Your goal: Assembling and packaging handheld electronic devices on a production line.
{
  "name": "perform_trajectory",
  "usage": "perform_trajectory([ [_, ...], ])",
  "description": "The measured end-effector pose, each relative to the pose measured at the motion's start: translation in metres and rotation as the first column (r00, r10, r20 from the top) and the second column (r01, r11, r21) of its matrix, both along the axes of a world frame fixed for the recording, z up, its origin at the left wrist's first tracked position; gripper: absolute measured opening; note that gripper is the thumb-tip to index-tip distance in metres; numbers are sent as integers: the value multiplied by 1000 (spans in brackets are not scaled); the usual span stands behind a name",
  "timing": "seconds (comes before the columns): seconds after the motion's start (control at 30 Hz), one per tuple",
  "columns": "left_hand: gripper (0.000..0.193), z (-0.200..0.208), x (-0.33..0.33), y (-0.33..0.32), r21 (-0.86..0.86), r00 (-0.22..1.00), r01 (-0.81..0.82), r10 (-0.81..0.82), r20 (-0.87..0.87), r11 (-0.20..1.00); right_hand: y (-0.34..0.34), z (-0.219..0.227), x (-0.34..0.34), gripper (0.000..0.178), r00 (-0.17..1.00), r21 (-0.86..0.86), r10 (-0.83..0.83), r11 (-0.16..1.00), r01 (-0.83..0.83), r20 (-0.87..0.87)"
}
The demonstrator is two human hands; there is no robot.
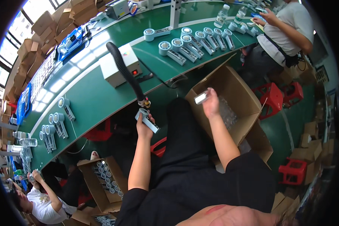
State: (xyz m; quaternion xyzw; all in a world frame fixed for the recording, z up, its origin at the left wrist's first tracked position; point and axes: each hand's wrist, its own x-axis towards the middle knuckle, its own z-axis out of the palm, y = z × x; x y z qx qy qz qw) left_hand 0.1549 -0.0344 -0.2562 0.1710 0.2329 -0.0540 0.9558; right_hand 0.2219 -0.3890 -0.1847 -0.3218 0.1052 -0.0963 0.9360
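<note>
Head view shows the person's left hand clamped around a blue-grey handheld part, which is on the near side of the white box, round end toward the box and handle slanting away to the right. Farther right of the white box, the right hand has its fingers closed on a small, shiny, pale piece, too glary to make out exactly. Just above the left hand, a black ribbed hose crosses in front of the white box, its brass-coloured tip close to the part. Right of the white box and below the bench's edge, a cardboard carton holds clear plastic. Around the white box spreads the green bench, with more parts lined up to its right and others to its left. Well right of the white box, a white-shirted co-worker stands; another is at its lower left.
</note>
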Motion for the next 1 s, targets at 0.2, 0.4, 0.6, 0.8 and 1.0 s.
perform_trajectory([
  [0.2, 42, 35, -31, 33, -134, 991, -88, 101, 93, 987, 136, -33, -6, 32, 718, 357, 555, 829, -431, -421],
  [0.4, 41, 70, -100, 62, -149, 976, -162, 181, 125, 975, 243, -111, 0, 34, 427, 523, 729, 683, -510, -536],
  [0.6, 42, 79, -143, 64, -285, 965, -204, 241, 103, 937, 282, -122, -6, 30, 574, 571, 673, 725, -385, -467],
  [0.8, 43, 70, -139, 49, 12, 972, -230, 229, 59, 973, 275, -110, -10, 24, 587, 111, 536, 789, -605, -606],
  [1.0, 46, 75, -124, 35, -36, 983, -183, 184, 20, 982, 265, -105, 3, 31, 576, 642, 596, 751, -153, -559],
])
